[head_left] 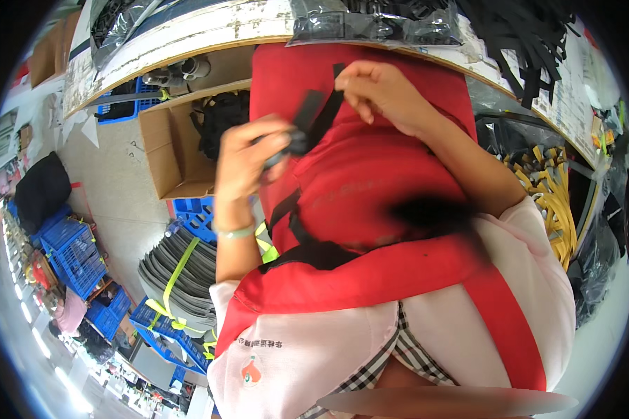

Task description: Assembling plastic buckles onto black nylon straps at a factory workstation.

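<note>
Two bare hands up, both on black webbing; clock is from frame centre. Left hand [248, 150], 10 to 11 o'clock: fingers curled round a small dark piece [298, 142]. Buckle-like, but motion blur, can't confirm type. Right hand [381, 91], 1 o'clock: thumb and fingertips pinching the black strap [328, 112] near its upper end. Strap sits between the hands at 12, above the red apron [370, 160], running from the right fingertips down toward 7 to the dark piece. Second short black strip [307, 108] stands up beside it, on the 9 o'clock side.

Surroundings: workbench [251, 26] across 12, clear bag [384, 29] of black parts on its edge. Bunch of loose black straps [528, 38] hanging at 2. Yellow straps [555, 202] at 3. Bundled dark sheets [178, 276] at 8, tied with lime tape. Open cardboard box [162, 157] at 10, black items inside. Blue crate [73, 255] near 9.
</note>
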`<state>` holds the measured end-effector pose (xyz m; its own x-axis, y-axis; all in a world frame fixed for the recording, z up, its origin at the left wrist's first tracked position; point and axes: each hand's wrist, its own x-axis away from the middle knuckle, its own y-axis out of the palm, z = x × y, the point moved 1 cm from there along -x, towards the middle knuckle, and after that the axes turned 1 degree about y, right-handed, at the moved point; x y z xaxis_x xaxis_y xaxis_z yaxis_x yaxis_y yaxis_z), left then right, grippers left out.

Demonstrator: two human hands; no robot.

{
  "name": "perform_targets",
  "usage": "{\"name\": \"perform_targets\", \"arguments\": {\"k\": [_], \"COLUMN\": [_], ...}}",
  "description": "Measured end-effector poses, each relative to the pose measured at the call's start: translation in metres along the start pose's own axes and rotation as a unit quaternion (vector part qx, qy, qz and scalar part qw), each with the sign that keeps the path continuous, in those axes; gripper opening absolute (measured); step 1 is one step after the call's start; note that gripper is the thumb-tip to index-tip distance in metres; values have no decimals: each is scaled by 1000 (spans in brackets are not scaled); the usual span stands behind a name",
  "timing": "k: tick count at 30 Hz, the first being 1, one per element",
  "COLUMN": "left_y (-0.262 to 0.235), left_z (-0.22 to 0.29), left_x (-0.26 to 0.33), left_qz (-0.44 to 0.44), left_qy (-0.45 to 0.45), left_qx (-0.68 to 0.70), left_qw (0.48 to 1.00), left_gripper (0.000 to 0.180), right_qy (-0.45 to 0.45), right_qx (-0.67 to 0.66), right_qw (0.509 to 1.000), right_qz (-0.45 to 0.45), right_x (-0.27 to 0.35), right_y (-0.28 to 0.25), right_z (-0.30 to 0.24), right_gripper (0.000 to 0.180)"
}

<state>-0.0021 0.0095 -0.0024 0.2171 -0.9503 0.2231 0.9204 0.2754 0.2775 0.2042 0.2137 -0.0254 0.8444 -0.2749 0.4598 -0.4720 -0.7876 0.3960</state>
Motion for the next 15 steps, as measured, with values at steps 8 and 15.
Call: {"name": "perform_targets", "arguments": {"k": [8,15], "left_y": [-34,72], "left_z": [22,-35], "left_x": [39,-40], "left_qz": [378,196], "left_qy": [41,34], "left_qx": [-136,3], "left_qw": [915,980], "left_gripper": [25,60], "right_qy": [-41,-328], "right_qx": [217,509], "right_qw": [975,794], "right_qz": [-17,-42], "right_x": [5,2], "right_y": [32,59], "right_z": [-1,5], "right_gripper": [17,27]}}
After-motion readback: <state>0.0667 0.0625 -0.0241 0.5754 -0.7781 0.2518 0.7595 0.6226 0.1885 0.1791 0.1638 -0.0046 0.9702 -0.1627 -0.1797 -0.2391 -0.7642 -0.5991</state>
